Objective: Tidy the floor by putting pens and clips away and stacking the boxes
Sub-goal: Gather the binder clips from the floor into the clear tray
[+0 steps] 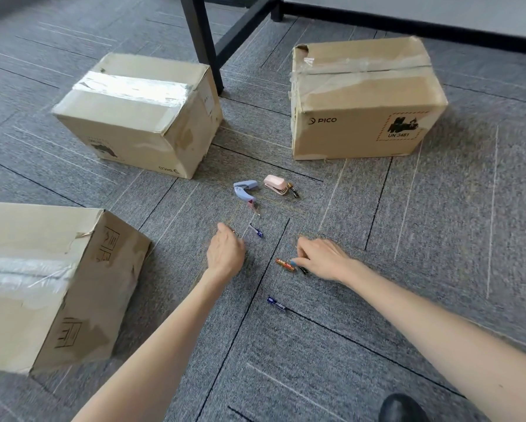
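Three taped cardboard boxes stand apart on the grey carpet: one at the back left [140, 114], one at the back right [362, 99], one at the near left [42, 278]. Between them lie small items: a blue clip tool [245, 190], a pink stapler [275, 184], a dark battery [293, 190], some thin pins [253, 207], a small blue item [256, 230], an orange battery [284, 264] and a blue battery [277, 303]. My left hand [225, 251] rests fingers-down on the carpet over a small orange-tipped piece. My right hand [319, 257] pinches at the orange battery's end beside a dark item.
A black table leg [202, 41] and its crossbar stand behind the boxes. A black skirting strip runs along the far wall [407, 25]. A dark shoe tip [403, 408] shows at the bottom right. Bare carpet lies to the right and in front.
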Demonstrator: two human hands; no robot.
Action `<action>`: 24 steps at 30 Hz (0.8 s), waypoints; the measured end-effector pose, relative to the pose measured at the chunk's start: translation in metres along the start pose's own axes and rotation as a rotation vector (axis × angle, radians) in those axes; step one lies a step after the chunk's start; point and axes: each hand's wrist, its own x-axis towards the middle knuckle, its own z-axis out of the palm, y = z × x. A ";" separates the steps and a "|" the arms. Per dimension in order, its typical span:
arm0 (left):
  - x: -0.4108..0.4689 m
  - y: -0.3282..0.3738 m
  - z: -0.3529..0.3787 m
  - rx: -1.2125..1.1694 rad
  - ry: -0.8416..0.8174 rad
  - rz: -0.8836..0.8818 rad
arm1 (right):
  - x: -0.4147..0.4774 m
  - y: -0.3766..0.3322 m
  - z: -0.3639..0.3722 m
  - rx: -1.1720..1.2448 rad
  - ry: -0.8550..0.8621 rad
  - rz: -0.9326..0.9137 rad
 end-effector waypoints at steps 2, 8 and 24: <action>-0.001 0.004 0.000 -0.129 -0.060 0.036 | -0.002 0.001 0.001 -0.018 -0.008 -0.008; 0.001 0.016 -0.003 -0.552 -0.266 -0.018 | -0.008 -0.006 0.006 -0.090 -0.017 -0.020; -0.058 0.006 0.000 0.352 -0.505 0.803 | -0.005 -0.009 0.016 0.223 0.032 0.032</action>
